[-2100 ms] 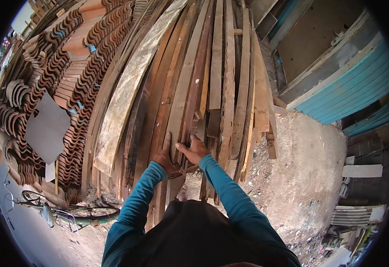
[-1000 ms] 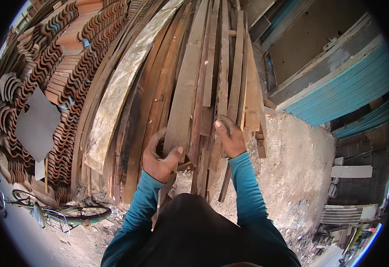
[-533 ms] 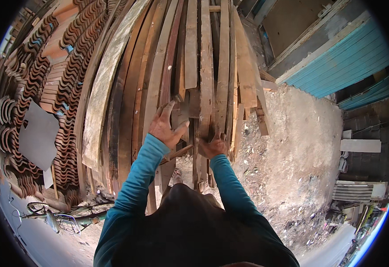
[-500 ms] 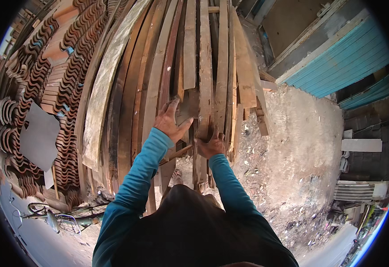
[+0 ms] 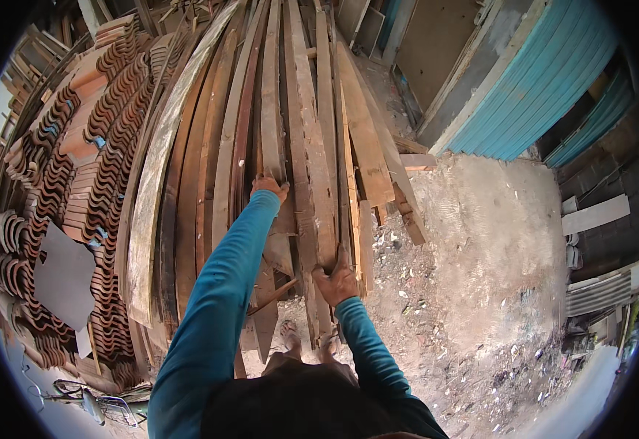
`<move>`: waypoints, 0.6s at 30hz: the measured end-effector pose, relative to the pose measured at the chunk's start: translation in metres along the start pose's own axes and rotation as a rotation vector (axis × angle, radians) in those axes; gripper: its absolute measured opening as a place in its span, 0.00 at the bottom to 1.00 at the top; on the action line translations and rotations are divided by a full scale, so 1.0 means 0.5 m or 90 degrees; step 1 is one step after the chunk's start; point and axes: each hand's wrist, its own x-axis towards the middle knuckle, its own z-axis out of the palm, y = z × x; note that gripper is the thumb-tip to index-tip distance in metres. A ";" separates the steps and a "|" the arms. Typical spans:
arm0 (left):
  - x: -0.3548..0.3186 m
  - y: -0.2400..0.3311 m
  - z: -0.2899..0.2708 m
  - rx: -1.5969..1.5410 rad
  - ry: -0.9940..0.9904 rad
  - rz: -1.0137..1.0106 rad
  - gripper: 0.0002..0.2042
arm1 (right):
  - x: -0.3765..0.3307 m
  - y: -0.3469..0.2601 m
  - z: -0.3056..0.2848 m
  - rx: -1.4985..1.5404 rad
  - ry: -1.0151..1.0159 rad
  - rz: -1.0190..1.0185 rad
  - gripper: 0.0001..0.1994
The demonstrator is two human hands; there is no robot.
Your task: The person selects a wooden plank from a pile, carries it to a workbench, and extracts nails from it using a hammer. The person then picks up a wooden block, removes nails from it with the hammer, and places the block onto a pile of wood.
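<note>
A stack of long, rough wooden planks (image 5: 219, 139) fans away in front of me. My left hand (image 5: 269, 187) is closed over the near end of a brown plank (image 5: 271, 110) in the middle of the stack, its fingers partly hidden behind the knuckles. Lower and to the right, my right hand (image 5: 337, 282) grips the side of another long plank (image 5: 318, 194) close to its near end, with the thumb on top. Shorter wood pieces (image 5: 264, 293) jut out between my arms.
Rows of curved clay roof tiles (image 5: 107, 161) are piled on the left, with a grey sheet (image 5: 65, 276) on them. Turquoise panels (image 5: 517, 88) lean at the far right. Bare dirt ground (image 5: 480, 241) strewn with debris lies right of the planks. A bicycle (image 5: 103, 406) is at the lower left.
My left hand has gone from spread fingers to a grip on the plank's end. My right hand has come nearer to me along the wood. The view has shifted.
</note>
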 end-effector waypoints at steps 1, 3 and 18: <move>0.016 0.013 -0.011 0.020 -0.003 -0.002 0.47 | 0.007 -0.001 -0.040 -0.005 0.002 0.000 0.44; 0.026 0.037 -0.007 -0.010 -0.032 -0.036 0.51 | 0.025 0.011 -0.113 0.099 0.029 -0.059 0.40; 0.057 0.047 -0.027 0.031 -0.064 -0.122 0.56 | 0.071 0.067 -0.199 0.180 -0.158 0.091 0.36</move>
